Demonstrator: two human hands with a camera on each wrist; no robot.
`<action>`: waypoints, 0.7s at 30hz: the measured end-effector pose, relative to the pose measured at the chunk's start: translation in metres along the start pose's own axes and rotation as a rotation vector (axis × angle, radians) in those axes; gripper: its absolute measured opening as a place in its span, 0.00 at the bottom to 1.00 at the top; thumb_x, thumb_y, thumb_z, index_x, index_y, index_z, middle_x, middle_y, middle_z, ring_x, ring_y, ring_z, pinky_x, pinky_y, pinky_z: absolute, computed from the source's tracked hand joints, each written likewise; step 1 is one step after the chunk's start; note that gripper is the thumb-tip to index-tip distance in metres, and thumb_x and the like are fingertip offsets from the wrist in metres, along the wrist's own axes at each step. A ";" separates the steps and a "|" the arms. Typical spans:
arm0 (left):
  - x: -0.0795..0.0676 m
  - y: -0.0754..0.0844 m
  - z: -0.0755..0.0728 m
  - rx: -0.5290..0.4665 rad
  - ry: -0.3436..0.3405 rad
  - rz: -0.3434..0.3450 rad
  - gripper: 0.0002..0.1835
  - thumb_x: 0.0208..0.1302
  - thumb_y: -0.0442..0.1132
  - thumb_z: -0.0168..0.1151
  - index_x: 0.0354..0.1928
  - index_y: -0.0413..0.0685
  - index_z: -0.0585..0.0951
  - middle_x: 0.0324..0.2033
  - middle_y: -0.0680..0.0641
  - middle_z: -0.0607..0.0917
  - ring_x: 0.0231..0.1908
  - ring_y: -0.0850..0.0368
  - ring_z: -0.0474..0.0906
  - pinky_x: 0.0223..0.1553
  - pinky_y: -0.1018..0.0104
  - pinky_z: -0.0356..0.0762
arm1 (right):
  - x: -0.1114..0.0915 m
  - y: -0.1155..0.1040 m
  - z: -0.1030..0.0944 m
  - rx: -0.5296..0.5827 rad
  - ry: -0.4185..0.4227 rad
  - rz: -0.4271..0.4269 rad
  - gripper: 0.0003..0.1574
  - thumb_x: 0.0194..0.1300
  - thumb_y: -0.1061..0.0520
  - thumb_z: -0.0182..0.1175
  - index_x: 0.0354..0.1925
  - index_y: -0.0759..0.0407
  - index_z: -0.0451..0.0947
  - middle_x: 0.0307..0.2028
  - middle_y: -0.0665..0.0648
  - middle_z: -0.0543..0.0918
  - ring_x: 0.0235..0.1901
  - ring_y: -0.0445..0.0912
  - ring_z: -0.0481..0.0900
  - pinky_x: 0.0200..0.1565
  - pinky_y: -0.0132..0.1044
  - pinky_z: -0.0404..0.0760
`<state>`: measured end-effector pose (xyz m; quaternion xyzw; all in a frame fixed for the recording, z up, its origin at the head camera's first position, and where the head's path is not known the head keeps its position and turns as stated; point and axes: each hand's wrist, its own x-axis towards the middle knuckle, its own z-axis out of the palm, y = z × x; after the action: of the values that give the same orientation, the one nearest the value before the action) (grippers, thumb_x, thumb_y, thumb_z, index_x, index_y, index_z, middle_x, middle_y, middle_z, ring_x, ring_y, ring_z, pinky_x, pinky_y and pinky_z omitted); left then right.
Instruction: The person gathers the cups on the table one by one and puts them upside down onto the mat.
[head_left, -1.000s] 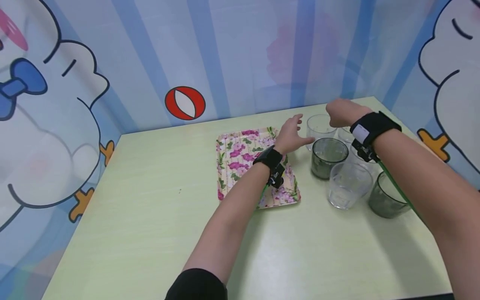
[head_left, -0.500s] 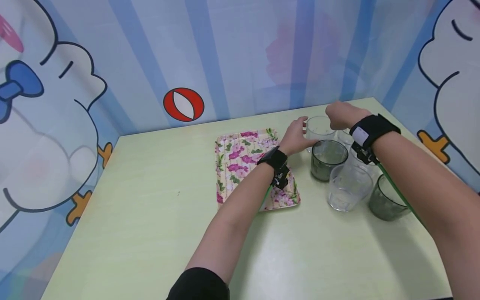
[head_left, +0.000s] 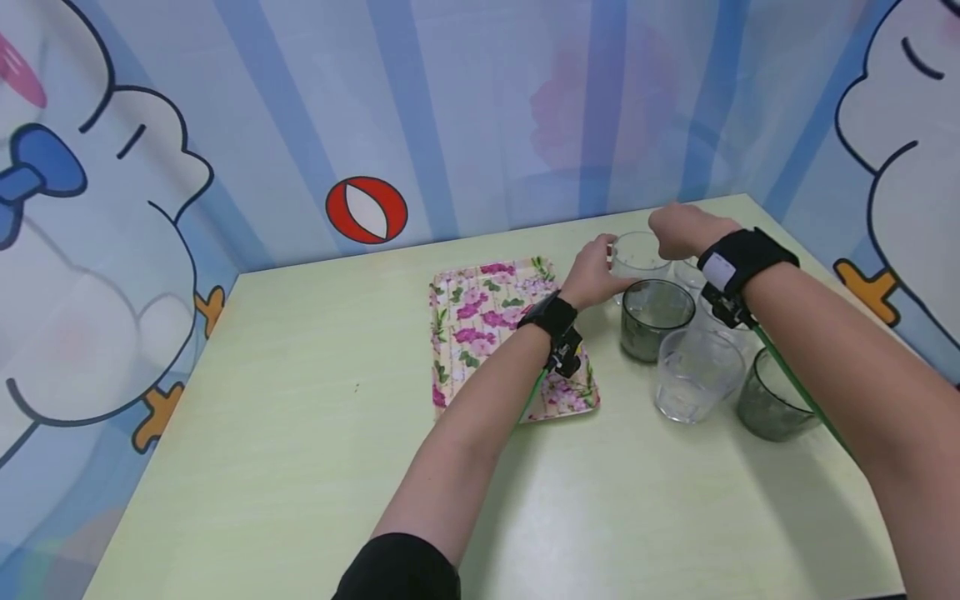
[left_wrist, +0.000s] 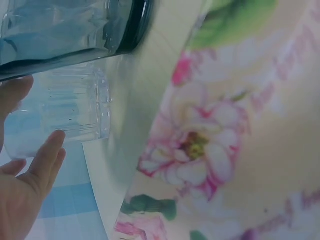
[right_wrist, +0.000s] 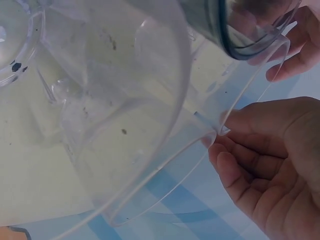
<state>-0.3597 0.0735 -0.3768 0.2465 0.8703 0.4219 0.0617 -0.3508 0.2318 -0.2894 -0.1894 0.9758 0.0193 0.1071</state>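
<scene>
At the back right of the table, a clear glass (head_left: 636, 257) stands upright between my hands. My left hand (head_left: 591, 277) curves around its left side; the left wrist view shows fingers along the clear wall and the thumb partly behind a smoky tumbler (left_wrist: 65, 37). My right hand (head_left: 688, 232) pinches the rim with thumb and curled fingers, where two clear rims meet in the right wrist view. In front stands the smoky tumbler, and beside it another clear glass (head_left: 697, 379). More clear glasses are partly hidden under my right wrist.
A flower-patterned tray (head_left: 468, 333) lies under my left forearm. A second smoky tumbler (head_left: 772, 404) stands at the near right of the cluster. The pale table (head_left: 300, 433) meets a printed blue backdrop (head_left: 465, 108) at its back edge.
My left hand has moved slightly right and closed in on the clear glass, its fingers now around the side. My right hand stays at the rim, almost unmoved.
</scene>
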 end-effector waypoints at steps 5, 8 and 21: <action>0.018 -0.020 0.008 -0.002 -0.006 -0.002 0.46 0.54 0.57 0.67 0.71 0.53 0.58 0.65 0.47 0.68 0.62 0.56 0.72 0.57 0.77 0.74 | 0.000 -0.001 0.000 -0.009 0.000 -0.010 0.06 0.61 0.71 0.49 0.29 0.66 0.71 0.19 0.54 0.66 0.21 0.46 0.64 0.28 0.37 0.62; 0.020 -0.022 0.008 0.018 -0.002 0.000 0.47 0.53 0.59 0.67 0.71 0.54 0.57 0.66 0.49 0.68 0.62 0.57 0.71 0.57 0.78 0.73 | -0.002 -0.001 -0.002 -0.008 -0.003 -0.010 0.05 0.62 0.71 0.49 0.33 0.69 0.72 0.20 0.55 0.67 0.22 0.46 0.65 0.29 0.37 0.62; -0.002 0.004 -0.016 0.054 0.011 0.053 0.44 0.59 0.50 0.67 0.72 0.47 0.56 0.69 0.43 0.65 0.63 0.51 0.71 0.58 0.74 0.74 | -0.007 0.000 -0.015 0.025 -0.041 0.001 0.11 0.66 0.69 0.45 0.43 0.74 0.72 0.28 0.63 0.73 0.26 0.49 0.67 0.32 0.41 0.63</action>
<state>-0.3619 0.0631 -0.3639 0.2686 0.8749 0.4011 0.0390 -0.3473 0.2333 -0.2729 -0.1869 0.9737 0.0110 0.1295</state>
